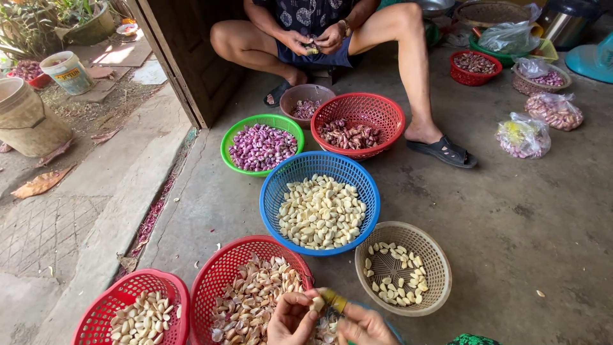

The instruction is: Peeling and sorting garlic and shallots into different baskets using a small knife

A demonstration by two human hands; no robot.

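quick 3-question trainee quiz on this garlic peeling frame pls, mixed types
1. True or false: the blue basket holds peeled pale cloves.
2. Which basket holds purple unpeeled cloves? A) the green basket B) the tan basket C) the blue one
3. Fill in: the left hand and right hand work a clove above the red basket of papery ____.

Key: 1 true; 2 A; 3 skins
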